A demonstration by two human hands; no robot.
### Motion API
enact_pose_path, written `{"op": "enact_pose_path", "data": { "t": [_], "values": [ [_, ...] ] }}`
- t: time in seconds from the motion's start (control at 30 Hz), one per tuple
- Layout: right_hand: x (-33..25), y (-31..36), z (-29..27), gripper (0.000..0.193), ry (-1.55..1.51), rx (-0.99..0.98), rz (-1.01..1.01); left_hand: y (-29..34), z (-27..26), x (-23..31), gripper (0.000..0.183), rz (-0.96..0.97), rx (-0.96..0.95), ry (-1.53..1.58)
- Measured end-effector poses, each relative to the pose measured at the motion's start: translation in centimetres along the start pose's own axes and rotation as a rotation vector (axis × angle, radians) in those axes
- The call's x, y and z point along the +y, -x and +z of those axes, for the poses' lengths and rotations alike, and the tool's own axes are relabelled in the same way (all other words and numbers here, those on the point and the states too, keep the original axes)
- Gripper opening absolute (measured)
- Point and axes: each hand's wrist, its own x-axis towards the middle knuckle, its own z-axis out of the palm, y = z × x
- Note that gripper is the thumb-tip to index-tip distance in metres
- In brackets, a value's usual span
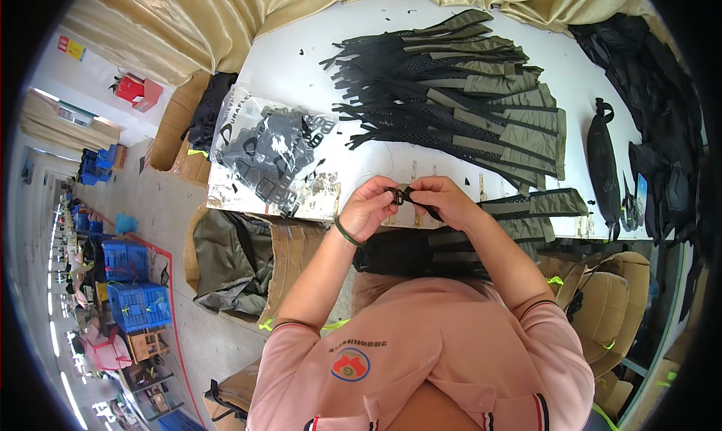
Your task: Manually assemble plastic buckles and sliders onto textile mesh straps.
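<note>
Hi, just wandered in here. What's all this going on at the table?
Over the near edge of a white table, a person's left hand pinches a black plastic buckle, while the right hand holds a narrow black strap close to it. Whether the strap is threaded is too small to tell. Farther back lie a clear plastic bag of black parts and a fanned pile of olive-and-black fabric pieces.

A bare strip of bench (376, 161) is lying open just beyond the hands (366, 209). A bag (263, 149) is blocking the left, and stacked panels (504, 122) are filling the way ahead — a gap is running along their right, where a black pouch (602, 160) is bounding it.
</note>
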Motion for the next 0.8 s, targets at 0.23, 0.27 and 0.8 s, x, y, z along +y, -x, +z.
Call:
{"op": "enact_pose_path", "data": {
  "t": [0.23, 0.27, 0.8],
  "values": [
    [0.0, 0.5, 0.1, 0.013, 0.032, -0.089, -0.002, -0.3, 0.9, -0.1, 0.023, -0.103, -0.051, 0.052],
    [-0.1, 0.6, 0.2, 0.012, 0.091, -0.071, -0.007, -0.3, 1.0, -0.1, 0.023, -0.099, -0.041, 0.034],
    [-0.4, 1.9, 3.4, 0.01, 0.79, 0.31, -0.653, -0.4, 2.1, -1.8, 0.021, -0.031, 0.064, 0.147]
  ]
}}
